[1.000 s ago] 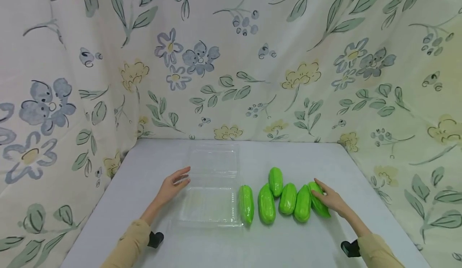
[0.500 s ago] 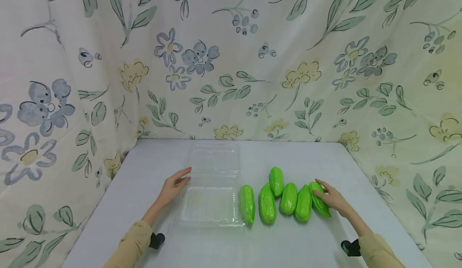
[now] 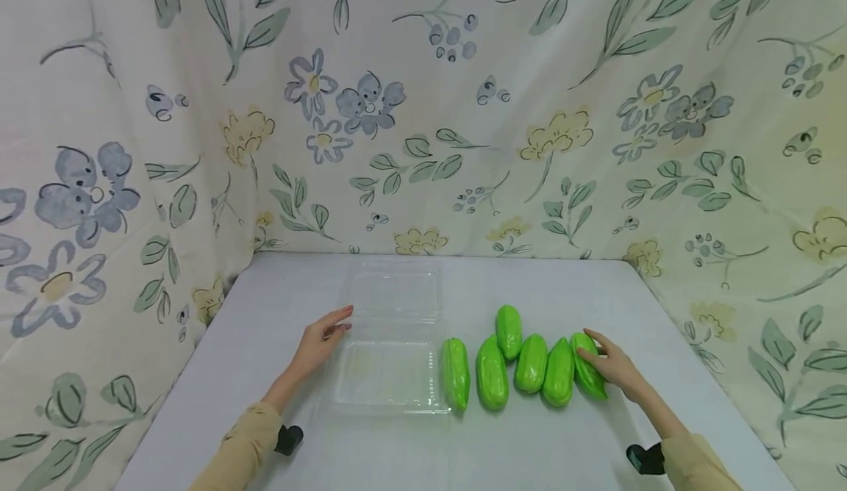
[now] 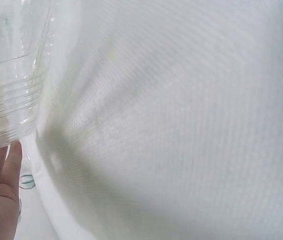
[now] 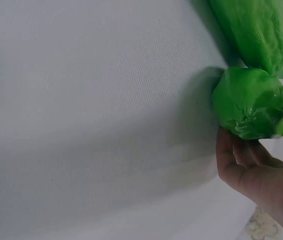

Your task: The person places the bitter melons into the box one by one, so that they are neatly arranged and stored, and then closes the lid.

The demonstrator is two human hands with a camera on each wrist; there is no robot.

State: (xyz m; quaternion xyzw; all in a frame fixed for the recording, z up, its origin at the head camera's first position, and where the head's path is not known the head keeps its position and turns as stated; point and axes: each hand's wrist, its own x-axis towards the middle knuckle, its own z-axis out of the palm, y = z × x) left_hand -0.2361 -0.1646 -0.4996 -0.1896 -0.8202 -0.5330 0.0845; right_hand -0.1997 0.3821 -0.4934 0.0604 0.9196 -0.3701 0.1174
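Bright green, lumpy bitter melons lie in a loose group right of the middle of the table in the head view. My right hand (image 3: 615, 364) has its fingers and thumb on either side of the rightmost bitter melon (image 3: 589, 384). In the right wrist view this bitter melon (image 5: 249, 105) appears end-on, with the fingers curled at its lower side. A clear plastic clamshell box (image 3: 387, 406) lies unfolded left of the melons. At its left side is my left hand (image 3: 319, 348), fingers extended, fingertips right at the box's edge in the left wrist view.
The leftmost bitter melon (image 3: 456, 375) lies against the box's right edge. One bitter melon (image 3: 508, 331) lies farther back than the others. A white cloth covers the table (image 3: 529, 447). Behind it and at the sides hangs a floral curtain (image 3: 423, 109).
Both hands stay nearly where they were, the left at the box and the right at the rightmost bitter melon. The head view shifts very slightly.
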